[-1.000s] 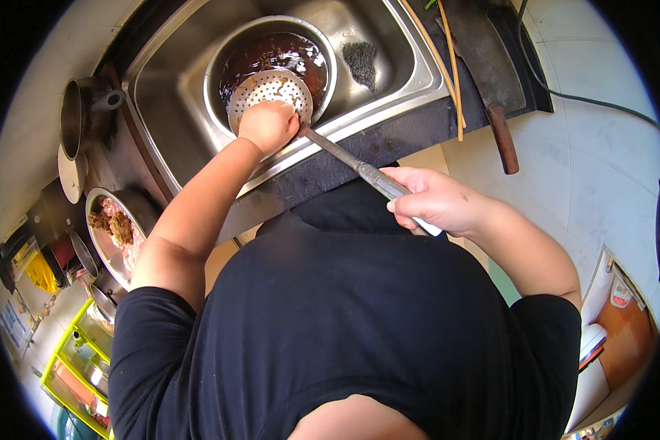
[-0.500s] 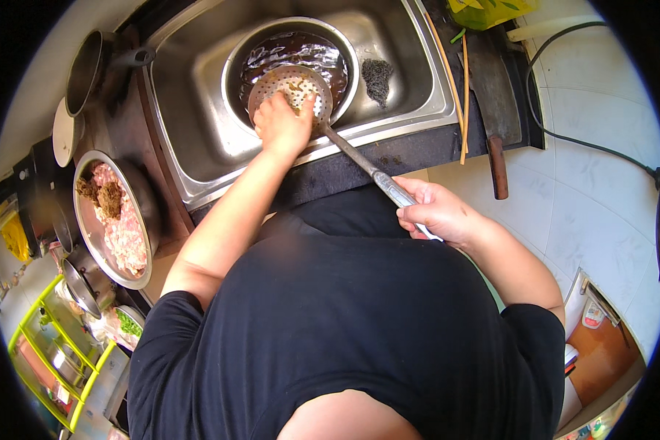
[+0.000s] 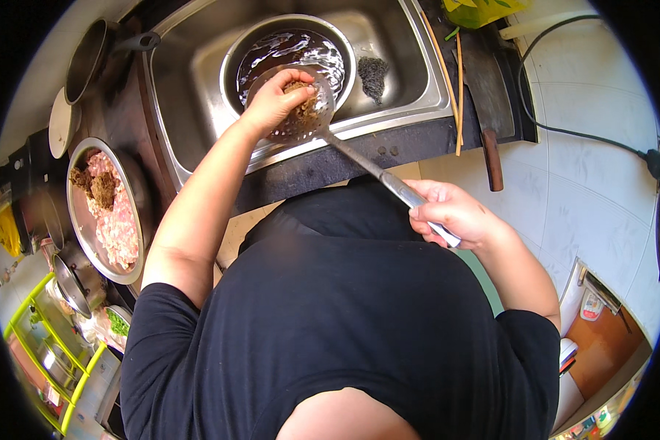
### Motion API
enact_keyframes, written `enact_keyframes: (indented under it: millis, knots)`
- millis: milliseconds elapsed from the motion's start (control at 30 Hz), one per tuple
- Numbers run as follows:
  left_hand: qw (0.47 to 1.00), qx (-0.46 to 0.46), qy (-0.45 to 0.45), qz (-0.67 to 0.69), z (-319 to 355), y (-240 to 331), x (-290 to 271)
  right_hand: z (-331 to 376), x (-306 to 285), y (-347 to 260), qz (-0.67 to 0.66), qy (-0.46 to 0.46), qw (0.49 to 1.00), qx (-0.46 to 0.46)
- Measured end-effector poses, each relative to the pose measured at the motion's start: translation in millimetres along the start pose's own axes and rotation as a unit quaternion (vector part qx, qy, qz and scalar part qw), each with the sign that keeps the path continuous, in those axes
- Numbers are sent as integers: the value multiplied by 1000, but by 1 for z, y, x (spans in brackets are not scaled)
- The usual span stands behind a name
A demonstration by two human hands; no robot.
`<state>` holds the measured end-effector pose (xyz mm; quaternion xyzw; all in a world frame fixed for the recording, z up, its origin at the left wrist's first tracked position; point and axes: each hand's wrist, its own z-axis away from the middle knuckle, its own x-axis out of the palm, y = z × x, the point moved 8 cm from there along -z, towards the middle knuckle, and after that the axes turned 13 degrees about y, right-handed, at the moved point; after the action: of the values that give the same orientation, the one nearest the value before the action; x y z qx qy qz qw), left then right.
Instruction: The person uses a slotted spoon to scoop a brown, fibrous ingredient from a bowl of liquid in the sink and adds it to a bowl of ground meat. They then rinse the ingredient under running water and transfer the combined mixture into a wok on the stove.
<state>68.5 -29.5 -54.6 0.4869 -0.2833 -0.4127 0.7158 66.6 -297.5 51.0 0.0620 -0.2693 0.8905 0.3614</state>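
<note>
My right hand (image 3: 455, 213) is wrapped round the handle end of a metal skimmer (image 3: 367, 163), whose round perforated head tilts over the near rim of a steel basin (image 3: 350, 55). Dark liquid (image 3: 293, 51) with bright reflections fills much of that basin, which stands in the sink (image 3: 198, 66). Inside the skimmer head, the curled fingers of my left hand (image 3: 275, 101) close on a wet brown clump of chopped food (image 3: 306, 111); its exact kind I cannot tell. To the left, a steel bowl (image 3: 86, 224) contains pink minced meat (image 3: 117, 227) with similar brown clumps (image 3: 104, 189) on top.
A dark scouring pad (image 3: 373, 79) lies in the sink, right of the basin. Long chopsticks (image 3: 459, 95) and a cleaver (image 3: 493, 161) lie on the right counter, the cleaver's handle overhanging the edge. At left are a frying pan (image 3: 88, 62) and a green rack (image 3: 81, 389).
My left fingers have gone from lying spread in the skimmer to gathering the brown clump. The skimmer head has come slightly nearer, and my right hand has shifted a little right.
</note>
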Motion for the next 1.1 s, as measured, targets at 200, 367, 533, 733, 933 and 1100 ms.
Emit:
enact_keyframes:
  millis: [200, 367, 533, 733, 933, 1100]
  knots:
    - [897, 187, -119, -383, 26, 29, 10, 26, 0, 0, -4, -1, 1000, -16]
    - [868, 324, -90, -366, 45, 41, 16, 47, -2, -6, 3, -7, 1000, 21]
    - [792, 401, -45, -458, 90, 42, 46, 52, -14, 2, 23, 30, 999, 30]
    - [736, 401, -43, -544, 75, 35, 60, 53, -13, 3, 41, -1, 999, 22]
    - [704, 432, -70, -560, 63, 28, 71, 51, -20, 2, 41, 6, 999, 19]
    - [692, 388, -76, -604, 50, 22, 76, 52, -24, -3, 48, -3, 998, 32]
